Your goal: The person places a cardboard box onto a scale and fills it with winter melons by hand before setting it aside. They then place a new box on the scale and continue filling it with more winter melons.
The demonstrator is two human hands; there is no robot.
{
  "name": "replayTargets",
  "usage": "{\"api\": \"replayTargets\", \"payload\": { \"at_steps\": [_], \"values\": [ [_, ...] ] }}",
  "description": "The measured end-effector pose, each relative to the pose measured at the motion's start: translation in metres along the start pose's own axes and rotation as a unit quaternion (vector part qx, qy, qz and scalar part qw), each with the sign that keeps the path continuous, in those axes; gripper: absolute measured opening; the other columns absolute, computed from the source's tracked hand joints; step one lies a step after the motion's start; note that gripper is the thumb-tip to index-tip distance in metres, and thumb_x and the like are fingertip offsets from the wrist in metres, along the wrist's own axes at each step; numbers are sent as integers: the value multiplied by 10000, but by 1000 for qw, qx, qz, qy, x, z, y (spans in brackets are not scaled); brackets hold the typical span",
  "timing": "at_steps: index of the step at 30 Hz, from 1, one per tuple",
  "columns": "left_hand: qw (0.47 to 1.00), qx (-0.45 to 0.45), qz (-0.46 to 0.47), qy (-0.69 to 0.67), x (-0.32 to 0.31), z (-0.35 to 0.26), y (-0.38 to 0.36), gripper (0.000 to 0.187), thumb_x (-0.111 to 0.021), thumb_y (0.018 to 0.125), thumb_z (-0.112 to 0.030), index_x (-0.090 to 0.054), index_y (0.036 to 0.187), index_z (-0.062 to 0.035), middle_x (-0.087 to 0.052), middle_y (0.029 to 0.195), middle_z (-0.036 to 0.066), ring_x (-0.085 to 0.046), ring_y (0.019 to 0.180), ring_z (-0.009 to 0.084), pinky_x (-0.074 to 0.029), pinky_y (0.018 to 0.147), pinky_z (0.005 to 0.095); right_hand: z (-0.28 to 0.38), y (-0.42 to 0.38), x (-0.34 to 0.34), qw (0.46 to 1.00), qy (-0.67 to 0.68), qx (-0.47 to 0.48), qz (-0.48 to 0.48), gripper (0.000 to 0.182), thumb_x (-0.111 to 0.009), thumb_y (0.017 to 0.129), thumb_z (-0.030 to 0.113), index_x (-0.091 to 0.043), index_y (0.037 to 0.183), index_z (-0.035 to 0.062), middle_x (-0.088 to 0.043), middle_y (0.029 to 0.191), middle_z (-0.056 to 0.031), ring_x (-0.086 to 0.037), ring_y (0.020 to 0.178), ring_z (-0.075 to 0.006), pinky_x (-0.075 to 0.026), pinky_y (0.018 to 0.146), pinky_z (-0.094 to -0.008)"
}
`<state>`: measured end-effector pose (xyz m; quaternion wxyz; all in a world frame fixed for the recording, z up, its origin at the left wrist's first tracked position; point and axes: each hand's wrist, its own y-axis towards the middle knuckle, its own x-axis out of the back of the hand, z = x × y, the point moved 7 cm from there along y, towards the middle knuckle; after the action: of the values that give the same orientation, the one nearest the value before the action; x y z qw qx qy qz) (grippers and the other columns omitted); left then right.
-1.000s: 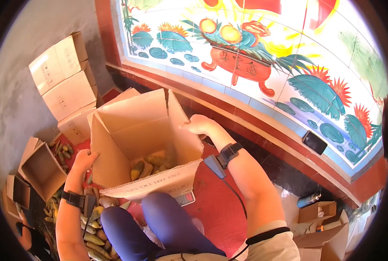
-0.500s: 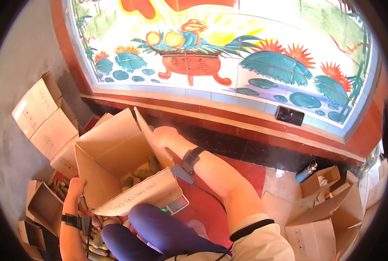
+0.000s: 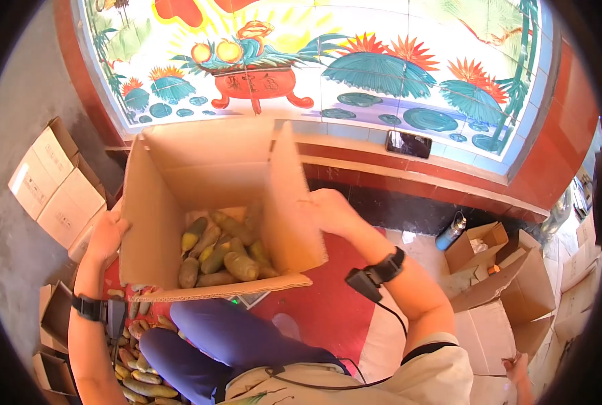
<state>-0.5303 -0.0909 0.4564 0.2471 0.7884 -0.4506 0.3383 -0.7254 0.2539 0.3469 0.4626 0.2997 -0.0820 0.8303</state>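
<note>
An open cardboard box (image 3: 210, 158) is held up in front of me over my knees, its opening tilted toward me. Inside lie several long, plump brown-green vegetables (image 3: 223, 260), some with yellow patches. My left hand (image 3: 108, 235) grips the box's left wall. On the opposite side, my right hand (image 3: 329, 210) is closed on the right wall, its fingers partly hidden behind the cardboard. Below the box, the edge of a small scale (image 3: 250, 299) with a green light shows beside my knee.
More of the vegetables (image 3: 145, 385) cover the floor at lower left. Stacked cartons (image 3: 64, 196) stand by the left wall. To the right are a blue bottle (image 3: 451, 231), open boxes (image 3: 480, 331) and another person's hand (image 3: 517, 368). A phone (image 3: 409, 144) leans on the tiled ledge.
The box has risen and turned toward me, showing more vegetables inside. Both hands have moved up with it. My view has shifted right, and another person's hand has appeared at lower right.
</note>
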Motion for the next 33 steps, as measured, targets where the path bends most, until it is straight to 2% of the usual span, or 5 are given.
{"api": "replayTargets", "payload": {
  "at_steps": [5, 20, 25, 28, 33],
  "values": [
    [990, -62, 75, -102, -58, -44, 3, 221, -473, 820, -90, -629, 837, 66, -610, 702, 38, -549, 615, 110, -439, 574, 264, -1, -82, 64, 987, -148, -16, -63, 334, -514, 806, 299, -610, 732, -12, -562, 707, -240, -557, 706, -401, -436, 628, -434],
    [859, -187, 474, 36, -378, -54, -45, 246, -485, 820, -183, -633, 817, 14, -631, 697, 118, -621, 647, 193, -486, 641, 324, -157, -332, 130, 829, -434, -348, -53, 286, -552, 784, 267, -625, 682, 10, -606, 669, -183, -594, 641, -345, -471, 609, -411],
    [879, -147, 433, -134, -291, -89, -34, 221, -474, 871, -163, -600, 927, 10, -635, 809, 93, -613, 711, 162, -483, 673, 282, -165, -334, 172, 753, -506, -419, -29, 244, -554, 766, 246, -640, 688, 32, -619, 727, -184, -599, 744, -370, -484, 664, -442],
    [915, -233, 298, -137, -224, -67, -17, 178, -483, 872, -111, -598, 907, 20, -627, 776, 79, -603, 715, 139, -476, 666, 271, -109, -249, 179, 817, -495, -282, -91, 246, -555, 781, 258, -615, 739, 24, -606, 705, -190, -593, 738, -376, -476, 655, -448],
    [975, -131, 163, -76, -149, 59, -28, 182, -502, 858, -121, -587, 850, 40, -612, 743, 119, -597, 713, 202, -464, 677, 305, -35, -87, 125, 933, -336, -115, -60, 286, -536, 825, 308, -589, 803, 27, -604, 795, -201, -579, 785, -373, -453, 689, -451]
  ]
}}
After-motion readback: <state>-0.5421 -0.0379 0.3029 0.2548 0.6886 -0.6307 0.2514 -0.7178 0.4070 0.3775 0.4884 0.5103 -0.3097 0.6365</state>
